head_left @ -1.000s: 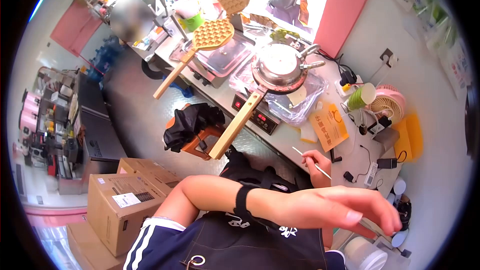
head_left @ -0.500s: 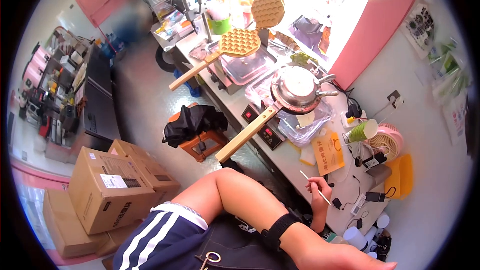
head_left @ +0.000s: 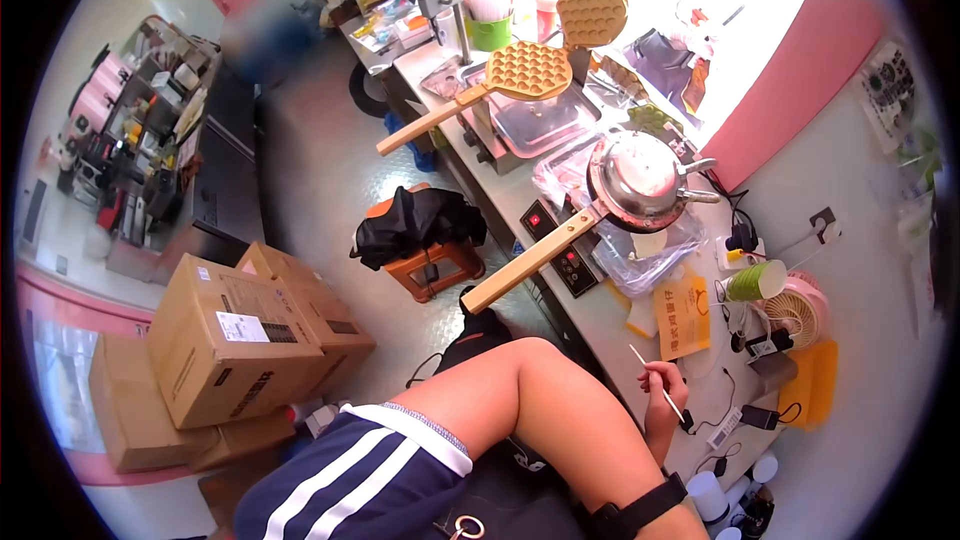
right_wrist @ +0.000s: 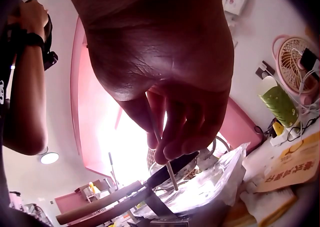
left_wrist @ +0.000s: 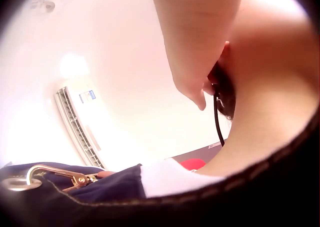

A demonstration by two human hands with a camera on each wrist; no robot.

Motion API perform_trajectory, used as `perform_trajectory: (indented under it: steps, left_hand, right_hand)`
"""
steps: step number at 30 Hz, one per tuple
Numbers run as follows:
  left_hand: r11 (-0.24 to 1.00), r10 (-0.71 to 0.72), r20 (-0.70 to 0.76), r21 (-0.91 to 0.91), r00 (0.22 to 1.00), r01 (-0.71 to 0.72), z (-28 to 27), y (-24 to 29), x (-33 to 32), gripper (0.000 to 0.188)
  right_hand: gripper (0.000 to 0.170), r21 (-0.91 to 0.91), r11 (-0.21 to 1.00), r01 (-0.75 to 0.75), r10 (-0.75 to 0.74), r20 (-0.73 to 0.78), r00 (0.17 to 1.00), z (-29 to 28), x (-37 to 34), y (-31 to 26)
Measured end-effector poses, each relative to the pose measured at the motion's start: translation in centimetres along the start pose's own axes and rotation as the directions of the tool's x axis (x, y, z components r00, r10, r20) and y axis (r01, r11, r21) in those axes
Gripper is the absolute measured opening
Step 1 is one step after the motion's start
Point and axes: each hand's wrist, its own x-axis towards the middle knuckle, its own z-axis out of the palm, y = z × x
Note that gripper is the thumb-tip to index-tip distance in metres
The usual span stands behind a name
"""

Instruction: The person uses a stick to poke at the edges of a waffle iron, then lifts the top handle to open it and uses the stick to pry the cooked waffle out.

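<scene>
The right hand (head_left: 664, 380) pinches a thin pale stick (head_left: 676, 409) between thumb and curled fingers, on the near side of the round metal pan (head_left: 640, 180) and apart from it. The left hand (left_wrist: 197, 82) is raised beside the wearer's head, away from the pan, with fingertips near a black cord (left_wrist: 217, 118); whether it grips anything, I cannot tell.

To manage this well, I would keep the right-hand pinch light but firm and the stick's ends clear of the body and the pan while the left hand is up. The left fingers should work gently by feel, without tugging the cord, and the raised elbow should keep away from the pan's wooden handle (head_left: 530, 262).

The left arm (head_left: 580, 405) is sharply bent, its elbow towards the pan and its forearm, with a dark wristband (head_left: 645, 508), folded back towards the wearer. The right hand is at the near edge of the tabletop (head_left: 705, 445), past the orange paper bag (head_left: 684, 318) as seen from the pan.
</scene>
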Motion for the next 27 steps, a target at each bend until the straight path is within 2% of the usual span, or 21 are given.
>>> perform_trajectory:
  steps: [2,6,8,10,13,15,16,17,18,19,20,21,22,23,25,26,27]
  left_hand:
    - [0.997,0.029,0.009,0.067,1.0,-0.029,0.1,0.1,-0.6,0.047]
    - [0.942,0.127,0.022,0.312,0.992,-0.128,-0.7,0.3,-2.5,0.041]
    - [0.835,0.176,0.004,0.529,0.984,-0.151,-1.1,0.5,-4.2,0.038]
    - [0.688,0.188,-0.055,0.72,0.981,-0.092,-1.6,1.1,-5.8,0.036]
    - [0.384,0.161,-0.236,0.909,0.958,0.16,-3.0,3.1,-8.9,0.032]
    - [0.142,0.12,-0.409,0.909,0.905,0.392,-4.0,4.3,-11.6,0.033]
    - [0.03,0.108,-0.496,0.868,0.861,0.496,-5.0,5.2,-12.9,0.03]
    - [-0.045,0.133,-0.594,0.796,0.794,0.603,-6.3,5.9,-14.6,0.029]
    - [-0.126,0.181,-0.675,0.706,0.715,0.697,-7.5,6.5,-16.1,0.029]
    - [-0.163,0.278,-0.716,0.622,0.641,0.766,-9.6,6.8,-18.1,0.028]
    - [-0.213,0.374,-0.714,0.554,0.591,0.804,-11.2,7.0,-20.1,0.027]
    - [-0.305,0.45,-0.71,0.448,0.541,0.841,-12.5,7.1,-21.7,0.024]
    - [-0.345,0.494,-0.727,0.34,0.477,0.875,-14.3,7.4,-23.6,0.023]
    - [-0.316,0.507,-0.743,0.311,0.437,0.896,-16.1,7.8,-25.4,0.023]
    - [-0.277,0.467,-0.743,0.393,0.48,0.877,-19.4,8.8,-28.3,0.021]
    - [-0.268,0.469,-0.744,0.392,0.475,0.88,-20.3,9.2,-28.6,0.021]
    - [-0.262,0.481,-0.745,0.382,0.463,0.886,-20.7,9.5,-28.6,0.021]
  right_hand:
    - [0.014,0.0,1.0,0.02,-0.02,-0.012,1.0,-0.3,-0.4,0.2]
    - [0.013,0.003,1.0,0.016,-0.016,-0.026,1.0,-0.6,-0.2,0.1]
    - [0.013,-0.025,1.0,0.014,-0.016,-0.048,0.999,-0.6,-0.4,-0.2]
    - [0.013,-0.027,0.999,0.032,-0.033,-0.039,0.999,-0.7,-0.1,-0.3]
    - [0.013,0.01,1.0,0.028,-0.028,-0.031,0.999,-1.1,0.0,0.0]
    - [0.012,0.048,0.998,0.049,-0.045,-0.075,0.996,-1.6,0.4,0.6]
    - [0.012,0.06,0.997,0.051,-0.048,-0.047,0.998,-1.7,0.7,0.4]
    - [0.012,0.072,0.996,0.051,-0.041,-0.138,0.99,-1.9,1.1,-0.3]
    - [0.013,0.081,0.995,0.052,-0.032,-0.234,0.972,-2.3,1.6,-1.0]
    - [0.013,0.087,0.995,0.056,-0.036,-0.224,0.974,-2.9,2.4,-1.8]
    - [0.016,-0.004,0.971,0.239,-0.238,-0.143,0.961,-3.7,3.4,-2.9]
    - [0.021,-0.081,0.905,0.417,-0.422,-0.049,0.905,-4.2,4.2,-4.3]
    - [0.027,-0.052,0.915,0.4,-0.4,0.018,0.916,-3.9,4.5,-7.0]
    - [0.034,-0.027,0.924,0.381,-0.378,0.08,0.922,-2.7,4.7,-10.2]
    - [0.039,-0.059,0.919,0.389,-0.372,0.196,0.907,2.1,4.9,-16.2]
    - [0.038,-0.046,0.901,0.432,-0.37,0.44,0.818,3.6,5.4,-18.5]
    - [0.031,-0.059,0.878,0.475,-0.359,0.576,0.735,6.3,5.3,-20.2]
